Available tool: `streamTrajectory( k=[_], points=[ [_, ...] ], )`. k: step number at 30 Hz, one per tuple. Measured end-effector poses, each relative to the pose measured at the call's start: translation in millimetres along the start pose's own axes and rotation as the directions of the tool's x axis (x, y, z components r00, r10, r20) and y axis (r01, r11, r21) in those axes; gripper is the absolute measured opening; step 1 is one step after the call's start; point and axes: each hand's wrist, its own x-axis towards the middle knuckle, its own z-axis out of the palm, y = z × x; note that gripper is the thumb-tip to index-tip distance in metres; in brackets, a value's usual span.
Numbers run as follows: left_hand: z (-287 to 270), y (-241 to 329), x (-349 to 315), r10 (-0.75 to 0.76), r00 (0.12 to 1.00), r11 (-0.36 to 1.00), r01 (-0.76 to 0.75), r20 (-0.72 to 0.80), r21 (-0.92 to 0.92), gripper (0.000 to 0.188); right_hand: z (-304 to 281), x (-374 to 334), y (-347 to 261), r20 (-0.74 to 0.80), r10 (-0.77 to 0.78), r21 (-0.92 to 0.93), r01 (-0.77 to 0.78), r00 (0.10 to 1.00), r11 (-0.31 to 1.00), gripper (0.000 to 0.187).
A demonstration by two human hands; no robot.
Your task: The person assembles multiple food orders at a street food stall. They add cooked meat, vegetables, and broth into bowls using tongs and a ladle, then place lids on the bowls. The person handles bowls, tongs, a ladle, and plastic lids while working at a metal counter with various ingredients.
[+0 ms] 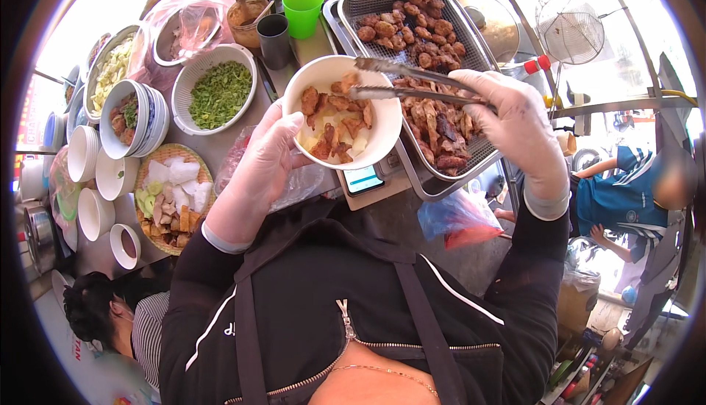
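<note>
In front of me my left hand point(259, 169), in a clear glove, grips a white bowl point(390, 122) by its left side, thumb over the rim. Browned meat pieces point(327, 140) and pale slices lie inside it. My right hand point(515, 111), also gloved, is closed round metal tongs point(412, 72). Their tips reach over the bowl's far right rim, a little apart; a blurred brown piece shows beside them, and I cannot tell if they hold it. Under my right hand is a steel mesh tray point(482, 44) with meatballs point(423, 26) at the far end and grilled meat strips point(434, 122) nearer.
Left stand a colander point(179, 85) of chopped greens, stacked bowls point(152, 122) and a woven tray point(202, 162) of white noodles and fried cubes. Behind are a green cup point(302, 11) and a dark cup point(274, 44). People are at right point(610, 199) and lower left point(110, 317).
</note>
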Motion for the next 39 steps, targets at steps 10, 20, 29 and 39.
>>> streamTrajectory(
  k=[10, 20, 29, 39],
  points=[
    [3.8, -1.7, -3.5, -0.081, 0.995, 0.996, 0.079, -0.065, -0.028, 0.066, 17.6, 27.6, 72.9, -0.099, 0.348, -0.35, -0.36, 0.932, 0.865, 0.033],
    [12.6, 4.8, -12.6, -0.095, 0.992, 0.995, 0.09, -0.084, -0.052, 0.056, 47.0, 46.2, 97.9, -0.126, 0.328, -0.388, -0.351, 0.936, 0.852, 0.029],
    [2.5, -1.9, -5.4, -0.048, 0.997, 0.997, 0.043, -0.067, -0.062, 0.054, 10.5, -10.5, 7.3, -0.153, 0.094, 0.174, -0.066, 0.984, 0.982, 0.035],
    [0.1, 2.0, -11.2, -0.162, 0.983, 0.982, 0.152, -0.082, -0.115, 0.07, 16.5, 3.6, 26.4, -0.164, 0.121, -0.215, -0.156, 0.979, 0.964, 0.034]
  ],
)
